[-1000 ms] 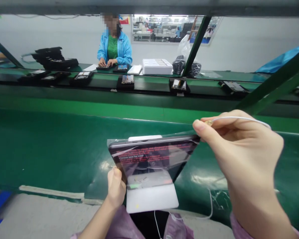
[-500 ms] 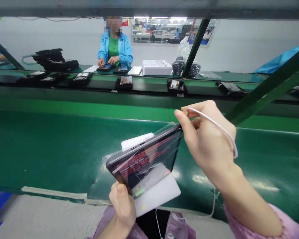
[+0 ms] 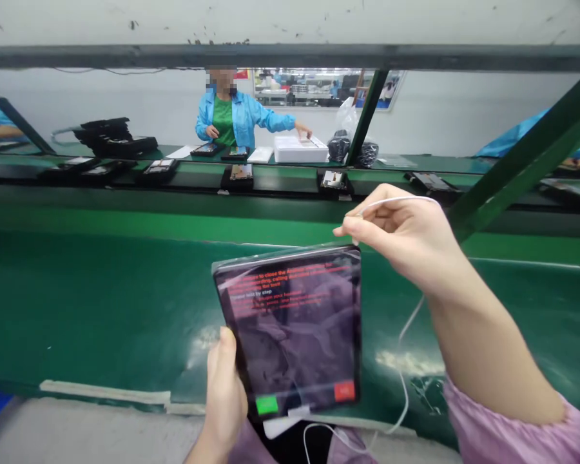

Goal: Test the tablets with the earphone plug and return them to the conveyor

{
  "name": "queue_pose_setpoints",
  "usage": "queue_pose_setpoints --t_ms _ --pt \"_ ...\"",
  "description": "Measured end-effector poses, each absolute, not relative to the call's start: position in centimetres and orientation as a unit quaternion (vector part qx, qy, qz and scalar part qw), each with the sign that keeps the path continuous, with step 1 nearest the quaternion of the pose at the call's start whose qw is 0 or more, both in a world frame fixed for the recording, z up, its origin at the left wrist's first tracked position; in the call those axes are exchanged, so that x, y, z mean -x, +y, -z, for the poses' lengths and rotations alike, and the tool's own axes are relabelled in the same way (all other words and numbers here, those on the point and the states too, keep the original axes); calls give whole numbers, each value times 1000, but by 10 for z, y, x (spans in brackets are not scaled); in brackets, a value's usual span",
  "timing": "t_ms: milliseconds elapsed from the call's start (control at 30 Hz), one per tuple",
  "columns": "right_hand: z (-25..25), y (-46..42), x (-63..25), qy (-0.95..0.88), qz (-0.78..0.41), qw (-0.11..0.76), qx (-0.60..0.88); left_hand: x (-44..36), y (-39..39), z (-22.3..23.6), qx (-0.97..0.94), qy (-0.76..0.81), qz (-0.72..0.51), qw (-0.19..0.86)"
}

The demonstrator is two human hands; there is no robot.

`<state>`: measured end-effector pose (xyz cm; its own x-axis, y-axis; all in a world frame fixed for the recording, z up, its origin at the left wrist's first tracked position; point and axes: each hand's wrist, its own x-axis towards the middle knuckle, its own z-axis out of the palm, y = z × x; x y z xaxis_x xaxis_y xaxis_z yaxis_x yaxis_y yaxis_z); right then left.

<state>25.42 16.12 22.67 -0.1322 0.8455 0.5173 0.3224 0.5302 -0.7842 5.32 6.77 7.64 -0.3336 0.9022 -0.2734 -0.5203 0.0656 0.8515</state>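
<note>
My left hand [image 3: 225, 380] grips a tablet [image 3: 294, 335] by its left edge, thumb along the side of the screen. Red and white text shows on the dark screen, with a green button at lower left and a red one at lower right. A clear film covers the glass. Near the tablet's top right corner, my right hand [image 3: 391, 229] pinches the plug end of a white cable [image 3: 406, 380]. Whether the plug sits in the tablet cannot be made out. Below the tablet, part of a white flat piece [image 3: 280, 427] shows; most of it is hidden.
The green bench top [image 3: 101, 309] spreads under my hands. Beyond it, a conveyor belt [image 3: 188, 180] carries several black trays with opened devices. Across it a co-worker in blue [image 3: 244, 116] reaches to a white box [image 3: 299, 149]. A green post [image 3: 526, 154] slants at right.
The tablet has turned so that its screen faces me more fully. My right hand stays at its top right corner. The co-worker's arm has stretched out to the white box.
</note>
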Motion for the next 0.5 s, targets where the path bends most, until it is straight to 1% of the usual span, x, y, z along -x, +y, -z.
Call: queue_pose_setpoints --t_ms 100,233,400,500 --pt "-222 164 -257 -647 -367 564 359 -57 72 -95 -94 483 -611 620" --pt "-207 165 -248 -562 -464 602 326 -62 74 -102 -10 497 -576 650" --pt "-196 174 -244 -504 -528 596 335 -71 74 -105 18 452 -512 730" --pt "-191 187 -254 -488 -521 618 329 -76 70 -100 2 429 -473 770"
